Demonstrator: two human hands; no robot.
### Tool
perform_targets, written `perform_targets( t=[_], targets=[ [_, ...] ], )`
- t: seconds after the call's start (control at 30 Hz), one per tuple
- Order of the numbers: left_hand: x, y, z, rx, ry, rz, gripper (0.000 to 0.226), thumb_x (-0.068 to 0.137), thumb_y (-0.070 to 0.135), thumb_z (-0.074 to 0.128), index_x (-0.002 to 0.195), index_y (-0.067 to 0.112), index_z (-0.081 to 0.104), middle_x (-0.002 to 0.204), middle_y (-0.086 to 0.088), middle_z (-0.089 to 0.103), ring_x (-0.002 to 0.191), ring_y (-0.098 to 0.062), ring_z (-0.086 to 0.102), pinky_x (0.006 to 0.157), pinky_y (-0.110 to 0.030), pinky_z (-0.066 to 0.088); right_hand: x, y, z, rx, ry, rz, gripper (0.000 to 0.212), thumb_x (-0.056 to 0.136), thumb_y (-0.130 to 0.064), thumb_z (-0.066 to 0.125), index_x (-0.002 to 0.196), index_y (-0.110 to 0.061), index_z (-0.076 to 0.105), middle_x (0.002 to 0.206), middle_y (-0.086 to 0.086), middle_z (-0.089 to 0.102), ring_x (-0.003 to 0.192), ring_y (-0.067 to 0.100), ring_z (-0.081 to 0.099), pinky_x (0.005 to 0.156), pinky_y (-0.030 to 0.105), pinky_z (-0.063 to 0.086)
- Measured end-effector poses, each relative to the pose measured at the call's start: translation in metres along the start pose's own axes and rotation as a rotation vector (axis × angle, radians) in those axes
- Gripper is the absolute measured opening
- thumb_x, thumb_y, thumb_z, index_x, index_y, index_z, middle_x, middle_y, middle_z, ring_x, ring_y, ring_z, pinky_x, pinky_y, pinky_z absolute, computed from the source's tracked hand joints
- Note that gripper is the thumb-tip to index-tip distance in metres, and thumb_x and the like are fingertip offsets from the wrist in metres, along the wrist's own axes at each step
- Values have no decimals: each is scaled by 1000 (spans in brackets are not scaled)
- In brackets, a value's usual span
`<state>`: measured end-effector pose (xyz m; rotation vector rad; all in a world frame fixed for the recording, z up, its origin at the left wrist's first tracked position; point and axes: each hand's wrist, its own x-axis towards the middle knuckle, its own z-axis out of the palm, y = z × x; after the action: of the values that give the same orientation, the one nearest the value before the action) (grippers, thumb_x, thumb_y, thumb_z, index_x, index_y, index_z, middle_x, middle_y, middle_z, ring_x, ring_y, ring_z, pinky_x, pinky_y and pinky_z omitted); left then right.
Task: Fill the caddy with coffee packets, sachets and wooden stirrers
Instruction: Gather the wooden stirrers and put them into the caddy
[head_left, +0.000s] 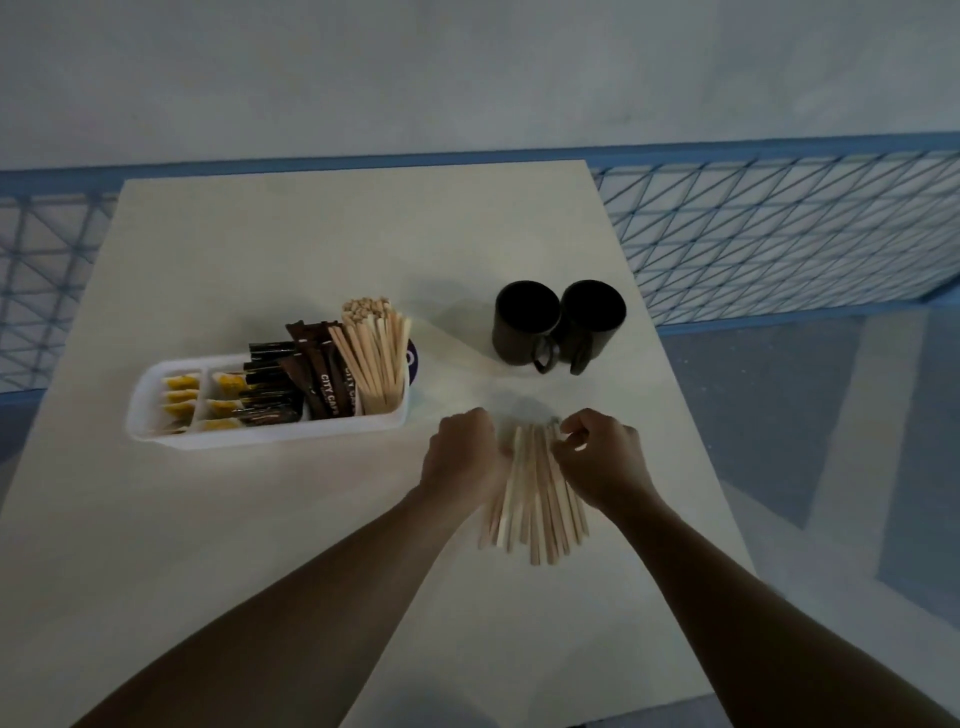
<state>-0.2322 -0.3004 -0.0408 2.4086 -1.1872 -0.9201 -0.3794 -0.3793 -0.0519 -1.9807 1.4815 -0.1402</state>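
A white caddy (270, 437) sits on the left side of a pale table (311, 234). It is a long tray with little walls that split it into parts.

The two parts at the left end hold yellow sachets (182, 396). They lie flat in small piles. Next to them, black packets (270, 375) lie on their sides, one over the other, and reach over some of the yellow ones. Then come brown packets (323, 375) that stand up and lean a bit. White letters run down them. The right end holds the standing sticks (376, 358), a thick bunch of thin wooden stirrers that fan out at the top. A small purple thing (413, 356) peeks out just behind that end. I cannot tell what it is.

Near the front of the table, to the right of the caddy, two hands hold a bundle of sticks (535, 499) between them. The sticks spread out like a fan toward the person. The left hand (462, 452) has its fingers curled around the top of the bundle from the left. The right hand (597, 457) has its fingers bent and pinches the top of the bundle from the right. The bundle is not in the caddy.

Two dark mugs (524, 322) stand side by side behind the hands, touching. I cannot see anything inside them. A blue wire fence (779, 228) runs behind the table.
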Motion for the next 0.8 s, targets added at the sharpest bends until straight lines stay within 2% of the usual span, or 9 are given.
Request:
perform_targets(
  t=[0.07, 0.2, 0.27, 0.37, 0.5, 0.6, 0.67, 0.8],
  targets=[
    [0, 5, 13, 50, -13, -38, 35, 87, 36, 69, 110, 13, 56, 109, -4, 64, 89, -17, 59, 72, -29, 48, -1, 11, -1, -26, -30, 33, 34, 89, -30, 70, 119, -13, 64, 106, 2, 70, 90, 15, 63, 76, 26, 50],
    [-3, 14, 31, 93, -4, -123, 59, 82, 42, 74, 125, 12, 46, 122, -9, 54, 110, -27, 57, 85, -35, 50, -3, 21, 2, -33, -50, 92, 45, 88, -39, 70, 123, -13, 61, 111, 5, 69, 91, 19, 65, 73, 29, 54],
    [-6, 15, 35, 95, 7, -130, 65, 79, 44, 76, 126, 13, 43, 123, -9, 51, 110, -26, 56, 83, -34, 50, -4, 21, 4, -56, -44, 96, 45, 86, -44, 69, 117, -12, 62, 102, 4, 68, 84, 18, 65, 66, 29, 53],
    [-7, 15, 41, 83, 46, -142, 72, 74, 47, 80, 124, 13, 43, 121, -8, 50, 108, -25, 56, 78, -32, 49, -4, 17, 7, -91, -46, 98, 43, 83, -49, 71, 100, -12, 60, 83, 0, 61, 66, 14, 58, 51, 25, 44],
    [-9, 17, 45, 56, 73, -140, 79, 67, 48, 85, 123, 11, 43, 120, -8, 49, 106, -23, 55, 72, -27, 45, 0, 16, 16, -92, -71, 96, 50, 73, -56, 76, 88, -12, 59, 78, 2, 62, 61, 16, 61, 44, 23, 39],
    [-10, 16, 45, 42, 91, -136, 81, 65, 47, 87, 123, 10, 43, 120, -8, 50, 107, -24, 55, 76, -29, 49, 2, 14, 18, -107, -90, 103, 39, 77, -45, 76, 84, -11, 59, 79, 5, 63, 59, 16, 60, 42, 22, 37],
    [-10, 15, 44, 46, 97, -118, 79, 66, 45, 86, 123, 9, 45, 119, -9, 51, 106, -23, 57, 78, -29, 49, 3, 12, 19, -117, -84, 99, 27, 82, -33, 71, 76, -11, 56, 76, 7, 63, 57, 17, 59, 42, 22, 37],
    [-8, 14, 41, 56, 82, -115, 68, 73, 31, 85, 124, 7, 47, 120, -10, 52, 107, -26, 57, 83, -30, 49, 6, 9, 20, -118, -90, 110, 18, 82, -16, 59, 66, -12, 52, 71, 9, 60, 56, 23, 55, 42, 26, 34]
  ],
)
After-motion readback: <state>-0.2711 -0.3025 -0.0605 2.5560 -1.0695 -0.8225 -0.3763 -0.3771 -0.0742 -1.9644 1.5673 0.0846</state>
